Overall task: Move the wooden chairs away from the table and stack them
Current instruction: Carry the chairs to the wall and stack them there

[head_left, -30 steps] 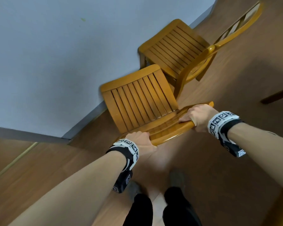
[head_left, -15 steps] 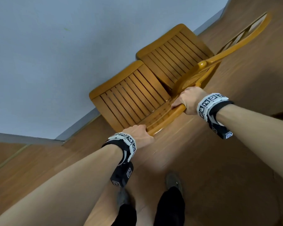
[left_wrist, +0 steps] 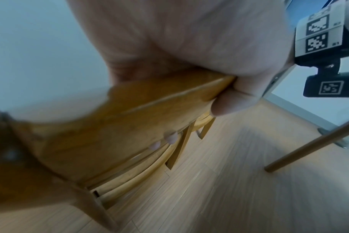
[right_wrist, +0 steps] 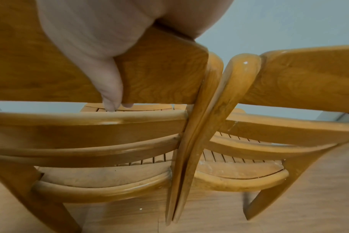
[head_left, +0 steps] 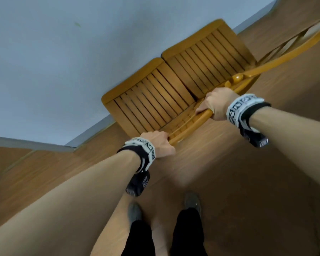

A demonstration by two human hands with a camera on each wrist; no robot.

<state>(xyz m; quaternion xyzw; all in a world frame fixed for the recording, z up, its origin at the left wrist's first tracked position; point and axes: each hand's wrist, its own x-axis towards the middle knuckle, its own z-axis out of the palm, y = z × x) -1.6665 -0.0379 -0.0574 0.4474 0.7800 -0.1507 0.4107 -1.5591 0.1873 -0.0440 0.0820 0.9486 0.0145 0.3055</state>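
Note:
Two slatted wooden chairs stand side by side against the wall. The near chair (head_left: 151, 100) has its back rail gripped by both hands: my left hand (head_left: 160, 143) at the rail's left end, my right hand (head_left: 213, 106) near its right end. The second chair (head_left: 209, 56) stands to the right, its seat edge against the near chair's seat. In the right wrist view the two back posts (right_wrist: 215, 100) touch, and my right hand (right_wrist: 102, 52) wraps the near chair's top rail (right_wrist: 161, 74). In the left wrist view my left hand (left_wrist: 209, 66) clasps the same rail (left_wrist: 130, 119).
A pale grey wall (head_left: 63, 61) with a grey skirting runs just behind the chairs. Wood-look floor (head_left: 229, 182) spreads around my feet (head_left: 192, 200). A slanting wooden table leg (left_wrist: 309, 141) shows at the right of the left wrist view.
The chair in my hands has slid forward and right until it stands flush beside the second chair by the wall. Both hands kept their grip on the back rail.

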